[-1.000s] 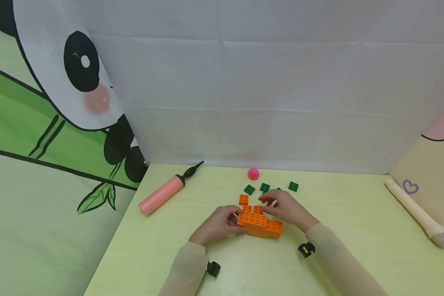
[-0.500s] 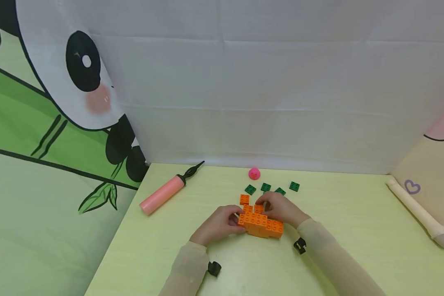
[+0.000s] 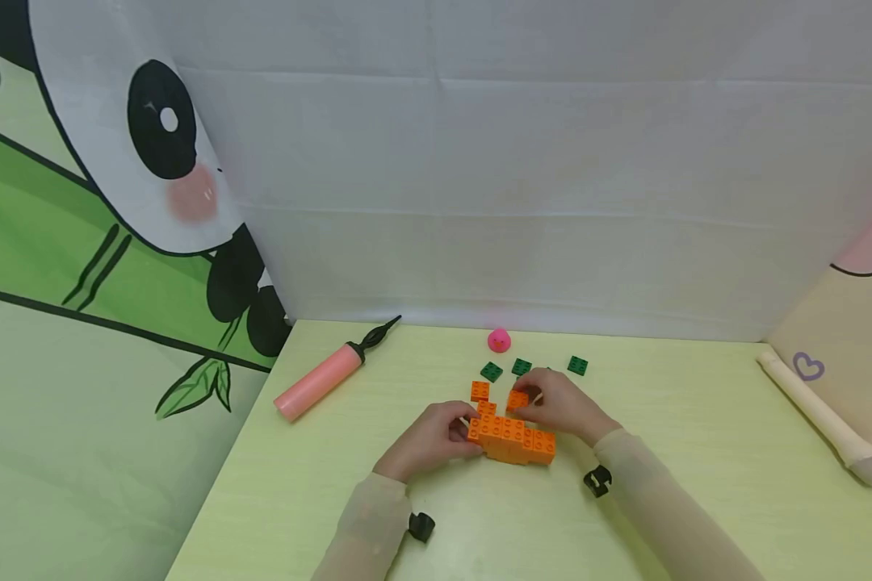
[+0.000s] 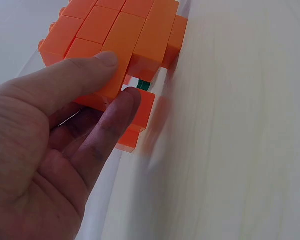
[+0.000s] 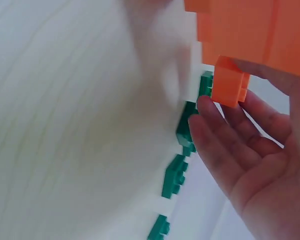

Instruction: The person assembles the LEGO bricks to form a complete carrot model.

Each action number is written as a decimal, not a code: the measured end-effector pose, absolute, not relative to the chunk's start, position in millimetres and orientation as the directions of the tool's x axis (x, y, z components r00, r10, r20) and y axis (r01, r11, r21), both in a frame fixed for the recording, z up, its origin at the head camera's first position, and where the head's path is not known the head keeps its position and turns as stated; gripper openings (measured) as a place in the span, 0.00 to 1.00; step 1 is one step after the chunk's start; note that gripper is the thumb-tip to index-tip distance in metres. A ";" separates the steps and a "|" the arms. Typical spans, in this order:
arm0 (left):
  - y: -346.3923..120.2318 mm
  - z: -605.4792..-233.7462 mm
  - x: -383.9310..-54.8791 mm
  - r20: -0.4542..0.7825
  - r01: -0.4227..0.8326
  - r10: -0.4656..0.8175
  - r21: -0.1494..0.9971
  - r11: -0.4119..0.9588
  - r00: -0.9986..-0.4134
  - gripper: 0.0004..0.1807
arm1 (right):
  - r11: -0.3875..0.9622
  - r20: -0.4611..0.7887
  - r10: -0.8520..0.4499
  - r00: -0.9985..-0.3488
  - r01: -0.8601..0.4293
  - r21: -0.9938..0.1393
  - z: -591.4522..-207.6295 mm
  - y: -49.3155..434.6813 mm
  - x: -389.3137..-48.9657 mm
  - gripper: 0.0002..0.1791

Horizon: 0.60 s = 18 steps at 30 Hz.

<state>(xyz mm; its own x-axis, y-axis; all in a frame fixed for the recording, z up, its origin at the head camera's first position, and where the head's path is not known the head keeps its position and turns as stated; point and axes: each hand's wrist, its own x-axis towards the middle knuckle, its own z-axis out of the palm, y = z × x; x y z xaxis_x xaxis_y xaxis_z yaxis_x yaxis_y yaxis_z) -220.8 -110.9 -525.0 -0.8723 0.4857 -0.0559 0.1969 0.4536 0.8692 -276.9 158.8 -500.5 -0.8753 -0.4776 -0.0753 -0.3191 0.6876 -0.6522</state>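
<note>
At the table's middle stands a built block of orange toy bricks (image 3: 509,440), studs facing up. My left hand (image 3: 432,444) grips its left end; in the left wrist view the thumb (image 4: 85,75) lies on the block's smooth face and the fingers go behind it. Just behind the block, my right hand (image 3: 563,403) pinches a small orange brick (image 5: 227,84). Two more small orange bricks, a nearer one (image 3: 486,408) and a farther one (image 3: 480,391), lie behind the block's left end.
Several green bricks (image 3: 491,372) lie beyond the hands, partly hidden by the right one. A pink round toy (image 3: 499,340) sits near the back wall. On the left lies a pink hand pump (image 3: 323,379); a pale roll (image 3: 817,415) runs along the right edge.
My right hand has closed on the small orange brick and moved it slightly back and to the right, away from the block. The left hand stays in place.
</note>
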 end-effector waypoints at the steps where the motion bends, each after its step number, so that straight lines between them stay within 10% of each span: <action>1: -110.3 -524.9 -221.2 -0.054 0.199 0.484 0.867 0.456 -0.874 0.18 | 0.681 -0.065 -0.473 -0.878 -0.318 -0.659 -498.4 161.4 -276.3 0.17; 18: -103.2 -525.9 -226.7 -0.047 0.181 0.433 0.863 0.471 -0.900 0.19 | 0.566 0.102 -0.528 -0.843 -0.439 -0.698 -470.2 197.2 -245.6 0.18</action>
<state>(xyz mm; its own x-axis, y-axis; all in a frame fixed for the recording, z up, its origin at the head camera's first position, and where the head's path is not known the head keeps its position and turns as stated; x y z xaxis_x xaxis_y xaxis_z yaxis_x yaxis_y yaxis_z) -226.7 -103.2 -525.9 -0.9004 0.4325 -0.0473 0.1811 0.4715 0.8631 -245.6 197.2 -470.2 -0.8432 -0.5277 0.1023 -0.4387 0.5656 -0.6983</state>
